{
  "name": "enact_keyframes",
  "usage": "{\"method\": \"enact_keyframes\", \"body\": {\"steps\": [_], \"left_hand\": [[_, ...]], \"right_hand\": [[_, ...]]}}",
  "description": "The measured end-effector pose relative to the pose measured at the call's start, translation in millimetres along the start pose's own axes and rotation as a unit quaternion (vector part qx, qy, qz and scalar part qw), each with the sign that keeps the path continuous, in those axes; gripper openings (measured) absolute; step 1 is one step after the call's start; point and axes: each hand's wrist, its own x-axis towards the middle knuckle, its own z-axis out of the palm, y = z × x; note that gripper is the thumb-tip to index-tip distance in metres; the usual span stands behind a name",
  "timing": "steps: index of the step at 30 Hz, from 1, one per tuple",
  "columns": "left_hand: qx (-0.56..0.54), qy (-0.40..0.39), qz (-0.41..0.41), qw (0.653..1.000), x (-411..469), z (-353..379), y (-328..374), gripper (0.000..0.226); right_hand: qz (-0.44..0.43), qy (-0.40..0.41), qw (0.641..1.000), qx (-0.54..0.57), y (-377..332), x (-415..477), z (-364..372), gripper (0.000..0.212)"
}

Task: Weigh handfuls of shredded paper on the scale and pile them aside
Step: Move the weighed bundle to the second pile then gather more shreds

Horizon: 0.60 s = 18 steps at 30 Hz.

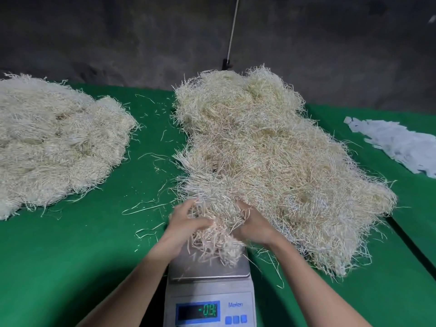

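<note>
Cream paper shreds (218,237) hung bunched between my left hand (186,224) and right hand (256,226), fingers (200,223) curled round them, just above the scale (188,267); the side pile (54,142) lay well left.

Matt green cloth (82,244), brushed metal scale pan (207,267), wiry shredded paper (259,149).

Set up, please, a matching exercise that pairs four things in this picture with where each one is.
Things:
1. scale
2. handful of shredded paper
3. large heap
4. white scraps

Places:
A. far right of the table
B. near edge, between the forearms
C. middle, behind the scale
D. between the left hand and right hand

Pairs: 1-B, 2-D, 3-C, 4-A
</note>
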Motion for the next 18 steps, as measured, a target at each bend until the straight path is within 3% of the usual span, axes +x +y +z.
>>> {"method": "enact_keyframes", "body": {"steps": [4, 7, 9, 12, 15, 18], "left_hand": [[0.029, 0.074, 0.135, 0.988, -5.6, -21.0, 3.2, 0.068], [0.109, -0.022, 0.194, 0.975, -8.9, -13.7, -0.1, 0.049], [0.175, -0.026, 0.205, 0.963, -9.2, -5.7, -10.2, 0.040], [0.273, 0.049, 0.183, 0.943, -6.7, -2.5, -26.3, 0.035], [0.282, 0.091, 0.153, 0.943, -6.7, -3.8, -33.9, 0.033], [0.320, 0.152, 0.155, 0.922, -9.3, -4.3, -33.9, 0.027]], "right_hand": [[0.044, -0.043, 0.998, -0.018, 4.8, 7.1, -7.5, 0.092], [0.013, -0.063, 0.997, -0.047, 2.5, 9.7, -3.9, 0.092], [-0.004, -0.043, 0.997, -0.061, 2.8, 9.5, -1.3, 0.090], [-0.021, 0.007, 1.000, -0.020, 10.1, 4.1, -2.5, 0.077], [-0.045, 0.000, 0.999, 0.017, 13.7, -2.8, 1.9, 0.067], [-0.079, 0.020, 0.995, -0.059, 12.5, -4.3, 11.3, 0.064]]}}
